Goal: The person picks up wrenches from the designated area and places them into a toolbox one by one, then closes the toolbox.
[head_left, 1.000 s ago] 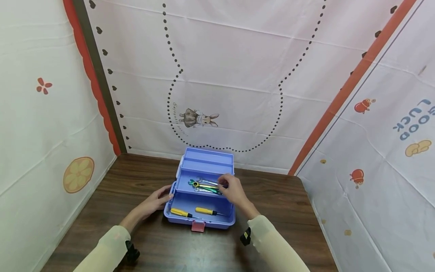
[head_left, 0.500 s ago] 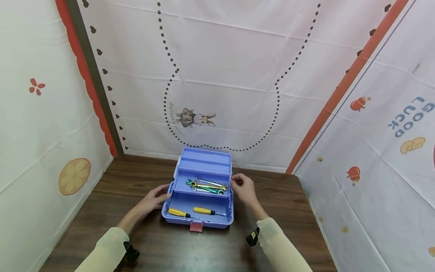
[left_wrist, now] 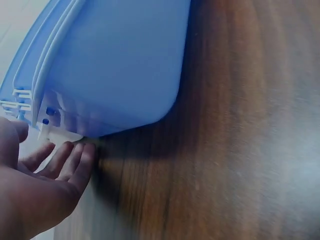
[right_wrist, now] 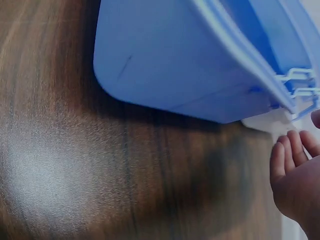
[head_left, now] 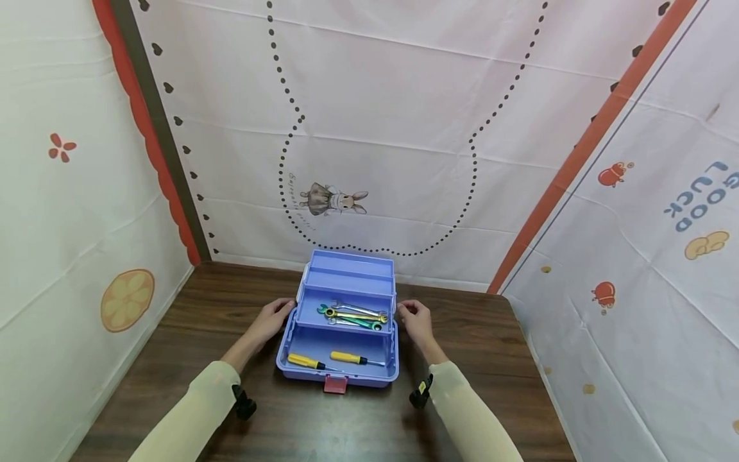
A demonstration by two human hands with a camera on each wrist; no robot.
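A blue-purple toolbox [head_left: 369, 382] stands open on the table, its stepped trays folded out toward the back. Several wrenches [head_left: 355, 316], silver, green and yellow, lie in the middle tray [head_left: 308, 321]. Two yellow-handled screwdrivers, a left screwdriver [head_left: 303, 360] and a right screwdriver [head_left: 345, 357], lie in the bottom compartment. At the box's rear left side is my left hand [head_left: 271, 319], fingers loosely bent, fingertips right at the pale lid [left_wrist: 65, 134]. My right hand [head_left: 417, 321] mirrors it at the rear right, bent fingertips close to the lid's other edge [right_wrist: 267, 122].
A pink latch [head_left: 335, 384] hangs down at the toolbox front. Dark wooden tabletop [head_left: 473, 385] spreads around the box. Printed white cloth [head_left: 404, 160] stands behind the table and on both sides.
My right hand has left the wrenches for the box's rear right side. My left hand has slid back along the left side toward the lid.
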